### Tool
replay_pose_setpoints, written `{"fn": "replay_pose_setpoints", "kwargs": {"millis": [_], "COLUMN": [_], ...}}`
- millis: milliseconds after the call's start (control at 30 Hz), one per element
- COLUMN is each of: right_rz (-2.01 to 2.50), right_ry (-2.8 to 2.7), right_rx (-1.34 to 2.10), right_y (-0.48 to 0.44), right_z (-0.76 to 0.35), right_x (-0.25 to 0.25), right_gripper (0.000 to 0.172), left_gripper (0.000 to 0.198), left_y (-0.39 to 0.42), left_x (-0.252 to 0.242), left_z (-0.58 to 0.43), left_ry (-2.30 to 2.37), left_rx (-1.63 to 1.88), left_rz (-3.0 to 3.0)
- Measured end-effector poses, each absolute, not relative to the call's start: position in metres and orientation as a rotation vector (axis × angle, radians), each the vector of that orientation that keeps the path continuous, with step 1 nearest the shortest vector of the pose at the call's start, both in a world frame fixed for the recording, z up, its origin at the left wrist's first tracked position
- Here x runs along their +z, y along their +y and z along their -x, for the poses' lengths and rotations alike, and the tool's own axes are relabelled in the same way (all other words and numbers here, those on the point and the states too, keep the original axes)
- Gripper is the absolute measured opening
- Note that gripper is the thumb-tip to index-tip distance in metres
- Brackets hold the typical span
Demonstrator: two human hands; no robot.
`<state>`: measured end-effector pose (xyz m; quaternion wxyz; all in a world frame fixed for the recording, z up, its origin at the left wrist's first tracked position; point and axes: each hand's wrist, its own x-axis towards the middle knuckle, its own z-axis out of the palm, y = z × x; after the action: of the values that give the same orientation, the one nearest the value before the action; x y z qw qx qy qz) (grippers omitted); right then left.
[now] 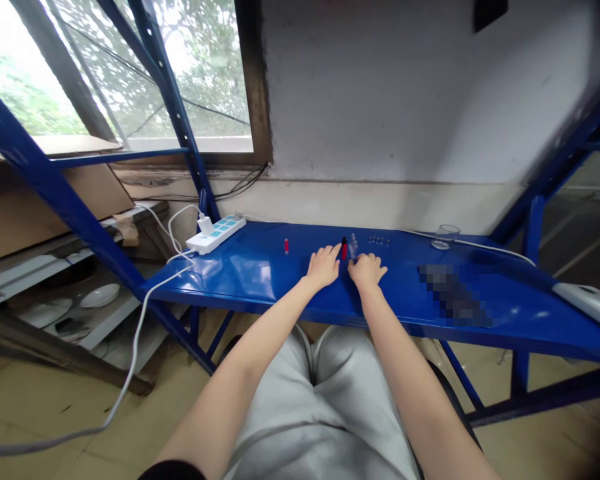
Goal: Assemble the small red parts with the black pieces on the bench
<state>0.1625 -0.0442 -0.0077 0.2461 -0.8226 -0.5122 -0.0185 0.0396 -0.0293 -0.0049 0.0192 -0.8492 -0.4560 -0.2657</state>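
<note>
My left hand (324,267) lies on the blue tabletop with its fingers stretched forward, the index fingertip beside a small red tube with a black top (345,249). I cannot tell whether they touch. My right hand (367,270) rests just to the right, fingers apart, its thumb side close to a cluster of small clear pieces (353,244). A short row of tiny clear pieces (379,241) lies farther back on the right. Off to the left stands a smaller red piece with a pale base (287,247).
A white power strip (217,233) with a plugged-in charger sits at the table's left end. Toward the right are a clear cup (446,237), a pixelated dark object (453,293) and a white device (590,303). Blue metal posts (173,100) frame the table (250,280).
</note>
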Motion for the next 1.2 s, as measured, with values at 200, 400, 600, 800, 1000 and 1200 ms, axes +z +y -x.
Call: {"fn": "replay_pose_setpoints", "kwargs": {"millis": [200,400,600,800,1000,1200], "right_rz": [2.252,2.264,2.231,2.193,2.15,2.059], "right_ry": [-1.422,-1.399,-1.385,-1.386,-1.548,-1.701], "right_rx": [-0.038,-0.011,-0.013,-0.03,-0.145,-0.253], "right_y": [-0.043,-0.038,-0.034,-0.029,-0.03,-0.036], "right_z": [-0.162,-0.162,-0.165,-0.168,-0.168,-0.164], "right_x": [-0.008,-0.008,-0.011,-0.014,-0.013,-0.012], "right_gripper": [0.032,0.031,0.029,0.023,0.019,0.016], "left_gripper": [0.046,0.024,0.011,0.011,0.008,0.006], "left_y": [-0.026,-0.024,-0.024,-0.023,-0.019,-0.018], "left_x": [-0.007,-0.004,-0.011,-0.01,-0.011,-0.012], "left_z": [-0.057,-0.057,-0.054,-0.039,-0.034,-0.035], "left_ry": [-1.525,-1.505,-1.576,-1.538,-1.56,-1.574], "left_rx": [-0.67,-0.754,-1.015,-1.448,-1.695,-1.743], "left_rz": [2.607,2.496,2.474,2.491,2.413,2.39]}}
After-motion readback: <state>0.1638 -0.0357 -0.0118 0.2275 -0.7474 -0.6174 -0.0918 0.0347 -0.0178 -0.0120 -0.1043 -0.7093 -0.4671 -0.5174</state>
